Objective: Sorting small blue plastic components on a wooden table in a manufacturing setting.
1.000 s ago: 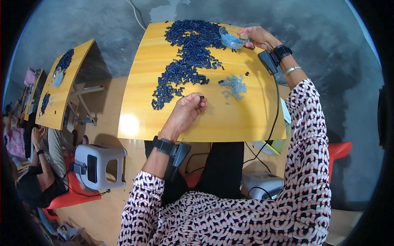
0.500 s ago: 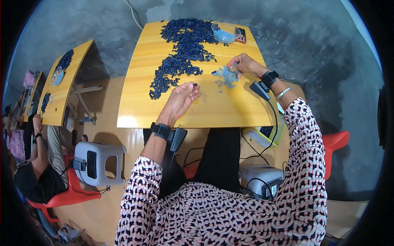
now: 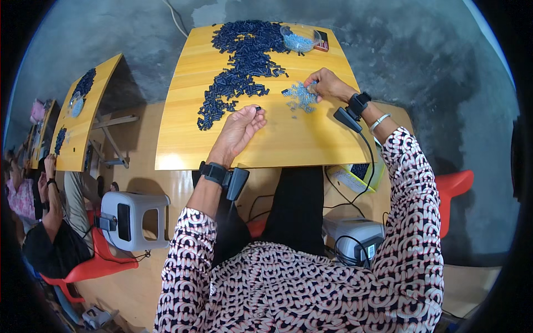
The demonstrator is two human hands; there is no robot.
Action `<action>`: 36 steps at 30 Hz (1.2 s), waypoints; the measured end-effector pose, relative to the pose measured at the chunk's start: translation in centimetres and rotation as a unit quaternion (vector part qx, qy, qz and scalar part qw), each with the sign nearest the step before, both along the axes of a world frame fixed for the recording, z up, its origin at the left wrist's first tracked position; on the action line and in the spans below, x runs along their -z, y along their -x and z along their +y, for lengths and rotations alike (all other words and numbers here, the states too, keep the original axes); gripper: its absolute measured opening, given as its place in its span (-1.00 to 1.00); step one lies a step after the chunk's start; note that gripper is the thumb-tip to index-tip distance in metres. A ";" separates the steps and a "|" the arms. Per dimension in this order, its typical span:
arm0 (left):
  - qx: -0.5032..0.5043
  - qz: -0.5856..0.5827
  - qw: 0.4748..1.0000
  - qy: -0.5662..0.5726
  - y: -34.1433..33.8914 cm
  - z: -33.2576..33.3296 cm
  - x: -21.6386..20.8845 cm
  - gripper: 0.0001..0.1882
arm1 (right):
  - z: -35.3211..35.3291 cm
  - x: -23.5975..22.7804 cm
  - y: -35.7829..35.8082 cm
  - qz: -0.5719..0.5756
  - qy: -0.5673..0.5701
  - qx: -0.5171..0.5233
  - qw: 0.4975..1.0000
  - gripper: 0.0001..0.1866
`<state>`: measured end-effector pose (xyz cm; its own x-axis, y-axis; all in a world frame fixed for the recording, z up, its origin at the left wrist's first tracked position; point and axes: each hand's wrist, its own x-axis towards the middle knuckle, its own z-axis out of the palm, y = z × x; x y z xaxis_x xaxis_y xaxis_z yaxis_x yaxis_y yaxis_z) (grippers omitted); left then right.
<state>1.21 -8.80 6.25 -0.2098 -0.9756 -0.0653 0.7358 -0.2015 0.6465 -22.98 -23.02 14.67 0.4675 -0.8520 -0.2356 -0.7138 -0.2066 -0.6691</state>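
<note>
My left hand (image 3: pixel 237 132) is closed above the near middle of the yellow table, a small dark tube-shaped piece (image 3: pixel 258 109) pinched at its fingertips. Farther right, my right hand (image 3: pixel 328 87) has its fingers bent together at the edge of a loose pile of small clear, bluish pieces (image 3: pixel 300 100). Whatever lies between those fingertips is too small to make out. A broad heap of dark blue tube pieces (image 3: pixel 244 69) spreads from the table's far edge toward my left hand. Both wrists wear black bands with small dark devices attached.
At the table's (image 3: pixel 183 150) far right stand a clear bowl (image 3: pixel 300 43) of light blue pieces and a dark red box (image 3: pixel 322 40). A cable (image 3: pixel 371 161) hangs from my right wrist device. Leftward are a grey stool (image 3: pixel 133 222), another table (image 3: pixel 105 83) and a seated person (image 3: pixel 50 244).
The table has shifted slightly up and left in the view. My left hand keeps the dark tube, and my right fingers have shifted slightly at the clear pile. A neighbour's hand has moved.
</note>
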 end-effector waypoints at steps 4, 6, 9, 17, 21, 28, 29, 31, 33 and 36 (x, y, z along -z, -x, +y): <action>-0.001 -0.002 1.000 -0.003 0.1 0.1 -0.2 -0.84 | 0.1 -0.1 -0.1 0.001 -0.006 0.006 1.000 -0.82; 0.001 0.000 1.000 -0.003 0.1 0.1 -0.2 -0.84 | 0.1 -0.2 -0.1 0.004 -0.006 -0.004 1.000 -0.82; 0.004 0.000 1.000 -0.001 0.1 0.0 -0.2 -0.84 | 0.2 -0.4 -0.3 0.015 -0.003 -0.007 1.000 -0.78; -0.012 -0.005 1.000 -0.023 0.4 0.0 -0.6 -0.86 | -0.4 -4.1 1.8 -0.026 0.027 0.011 0.999 -0.72; -0.003 0.013 1.000 0.001 0.2 0.1 -0.4 -0.84 | -2.2 -2.6 8.3 -0.131 0.135 0.157 0.970 -0.75; -0.001 -0.002 1.000 -0.007 0.6 -0.2 -0.5 -0.85 | -2.0 6.9 12.4 -0.202 0.140 0.230 0.942 -0.69; -0.005 -0.007 1.000 -0.009 0.4 -0.1 -0.4 -0.86 | -1.6 7.1 11.4 -0.203 0.138 0.230 0.942 -0.69; -0.007 -0.012 1.000 -0.010 0.3 -0.2 -0.3 -0.87 | -1.0 7.0 9.6 -0.179 0.146 0.232 0.945 -0.66; -0.002 0.003 1.000 0.004 0.5 -0.1 -0.3 -0.86 | -0.4 7.2 9.1 -0.240 0.156 0.220 0.933 -0.65; -0.011 0.000 1.000 -0.010 0.5 -0.1 -0.2 -0.85 | 0.7 6.6 8.1 -0.280 0.166 0.196 0.925 -0.64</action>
